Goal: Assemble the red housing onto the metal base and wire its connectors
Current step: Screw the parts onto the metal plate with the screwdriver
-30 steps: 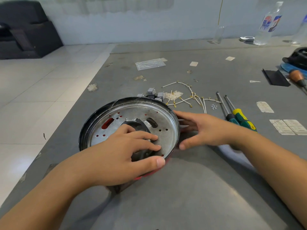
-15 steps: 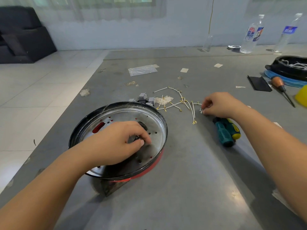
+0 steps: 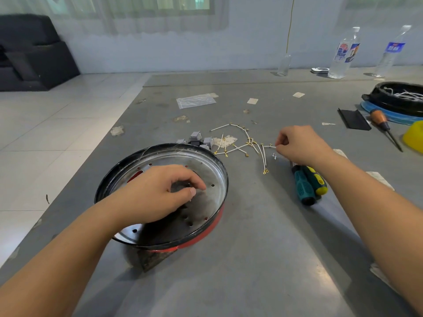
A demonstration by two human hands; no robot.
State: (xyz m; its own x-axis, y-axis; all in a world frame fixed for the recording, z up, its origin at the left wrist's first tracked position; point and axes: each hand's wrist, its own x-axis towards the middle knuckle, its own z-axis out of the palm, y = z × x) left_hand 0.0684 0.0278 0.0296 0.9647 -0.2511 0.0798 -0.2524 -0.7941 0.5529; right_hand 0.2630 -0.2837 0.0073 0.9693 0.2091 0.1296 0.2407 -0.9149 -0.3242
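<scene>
My left hand (image 3: pixel 158 195) has its fingers curled down at the centre of the round perforated metal base (image 3: pixel 206 177), fingertips pinched around a dark part there; what exactly they hold is hidden beneath the hand. My right hand (image 3: pixel 299 145) is curled almost closed, thumb and forefinger tips pinched together at the end of a thin white wire (image 3: pixel 266 146); whether it has the wire or one of the small silver screws (image 3: pixel 274 156) just below it, I cannot tell.

Change: one second ago the right hand lay flat against the base's rim. It has since left the rim and crossed to the loose white wires with gold ring terminals (image 3: pixel 242 145). I judge this to mean that seating is finished and fastening or wiring begins.

The base sits inside the red housing (image 3: pixel 215 221), visible only as a red band below the black rim. It lies under the left fingers, well apart from the right. Two screwdrivers (image 3: pixel 307 184) lie just beside the right wrist.
</scene>
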